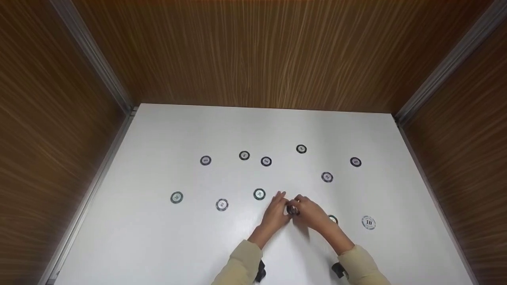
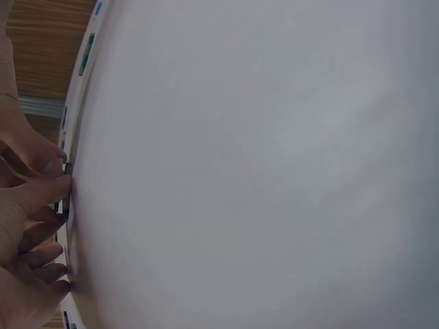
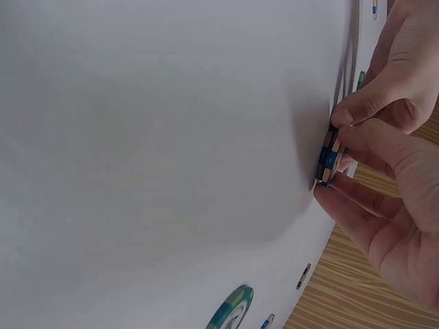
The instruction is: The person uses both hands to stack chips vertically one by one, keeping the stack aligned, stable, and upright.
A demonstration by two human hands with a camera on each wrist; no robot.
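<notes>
Near the front middle of the white table, both hands meet at a small stack of dark poker chips [image 1: 293,209]. In the right wrist view, at least two chips [image 3: 330,156] lie face to face, their edges banded black, blue and peach. My right hand [image 1: 312,213] grips the stack from the right, thumb and fingertips at its rim. From the left, my left hand [image 1: 275,213] pinches it between thumb and finger, its other fingers reaching forward along the table. Fingers cover most of the stack in every view. A green-edged chip [image 1: 333,218] lies partly hidden beside the right wrist.
Loose chips lie flat around the white table [image 1: 138,237], among them a green-edged chip [image 1: 259,194] left of the hands and a white chip marked 10 [image 1: 368,222] at the right. Wood-grain panels [image 1: 245,55] enclose the table at the back and both sides.
</notes>
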